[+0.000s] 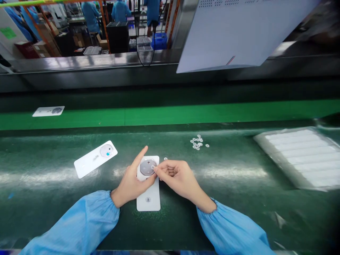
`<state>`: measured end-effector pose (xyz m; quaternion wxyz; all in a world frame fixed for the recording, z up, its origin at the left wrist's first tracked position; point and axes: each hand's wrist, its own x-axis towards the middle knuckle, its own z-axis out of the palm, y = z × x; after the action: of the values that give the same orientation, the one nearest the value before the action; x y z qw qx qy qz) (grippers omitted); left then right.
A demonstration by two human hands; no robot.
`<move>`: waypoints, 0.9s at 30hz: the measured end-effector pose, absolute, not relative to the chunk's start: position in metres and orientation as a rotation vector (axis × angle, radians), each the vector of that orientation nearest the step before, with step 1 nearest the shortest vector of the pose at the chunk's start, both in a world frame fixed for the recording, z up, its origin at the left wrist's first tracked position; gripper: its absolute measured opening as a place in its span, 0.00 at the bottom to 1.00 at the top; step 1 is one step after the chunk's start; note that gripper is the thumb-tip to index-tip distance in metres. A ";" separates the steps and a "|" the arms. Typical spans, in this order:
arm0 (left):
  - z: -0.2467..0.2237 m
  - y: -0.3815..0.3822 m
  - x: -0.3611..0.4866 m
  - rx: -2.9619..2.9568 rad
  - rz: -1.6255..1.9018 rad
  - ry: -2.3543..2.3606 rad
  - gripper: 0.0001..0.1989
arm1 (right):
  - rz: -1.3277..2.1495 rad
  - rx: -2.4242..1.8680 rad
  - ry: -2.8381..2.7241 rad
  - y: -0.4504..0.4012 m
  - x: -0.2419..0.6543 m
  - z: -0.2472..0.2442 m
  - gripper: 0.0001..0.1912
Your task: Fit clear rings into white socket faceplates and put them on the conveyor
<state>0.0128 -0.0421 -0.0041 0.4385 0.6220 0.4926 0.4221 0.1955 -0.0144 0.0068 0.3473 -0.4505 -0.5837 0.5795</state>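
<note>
A white rounded panel with a grey octagonal plate near its far end lies in front of me on the green work surface. My left hand holds it at the left side, thumb laid across its middle and index finger stretched out past the far left corner. My right hand pinches a small clear-white ring between thumb and index finger, over the right part of the grey plate. Another small ring lies just beyond the right hand. Several more small rings are scattered farther back on the right.
A second white panel with a blue spot on its round plate lies to the left. Another white panel sits on the bright green belt. To the right is a clear-wrapped white pack. A white board hangs overhead. People in blue work behind.
</note>
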 end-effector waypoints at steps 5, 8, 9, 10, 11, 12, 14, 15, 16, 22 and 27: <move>-0.006 -0.043 0.014 1.518 1.081 1.168 0.48 | 1.547 -1.212 -1.477 -0.014 0.195 0.006 0.18; -0.007 -0.045 0.014 1.445 1.106 1.102 0.54 | 1.595 -1.251 -1.450 -0.010 0.196 0.005 0.20; -0.007 -0.045 0.013 1.406 1.107 1.086 0.55 | 1.603 -1.257 -1.438 -0.008 0.197 0.005 0.21; -0.006 -0.045 0.013 1.361 1.102 1.075 0.56 | 1.604 -1.259 -1.426 -0.005 0.197 0.006 0.23; -0.006 -0.044 0.012 1.311 1.092 1.071 0.56 | 1.604 -1.257 -1.415 -0.003 0.197 0.006 0.24; -0.005 -0.043 0.012 1.263 1.081 1.073 0.55 | 1.605 -1.253 -1.408 -0.001 0.197 0.007 0.25; -0.004 -0.039 0.010 1.187 1.048 1.109 0.51 | 1.620 -1.246 -1.419 0.003 0.196 0.007 0.26; -0.003 -0.036 0.010 1.166 1.028 1.144 0.46 | 1.636 -1.239 -1.433 0.004 0.196 0.007 0.27; -0.003 -0.034 0.009 1.151 1.013 1.182 0.39 | 1.656 -1.226 -1.451 0.004 0.196 0.007 0.27; -0.001 -0.032 0.003 0.919 1.047 1.084 0.28 | 1.731 -1.149 -1.638 -0.002 0.204 -0.001 0.35; -0.008 -0.033 0.010 0.672 1.073 0.985 0.33 | 2.002 -1.013 -1.975 -0.016 0.198 -0.009 0.24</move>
<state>0.0098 -0.0327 -0.0080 0.6952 0.3011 0.4413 0.4810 0.1983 -0.0160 -0.0090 0.0762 -0.3379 -0.6589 0.6677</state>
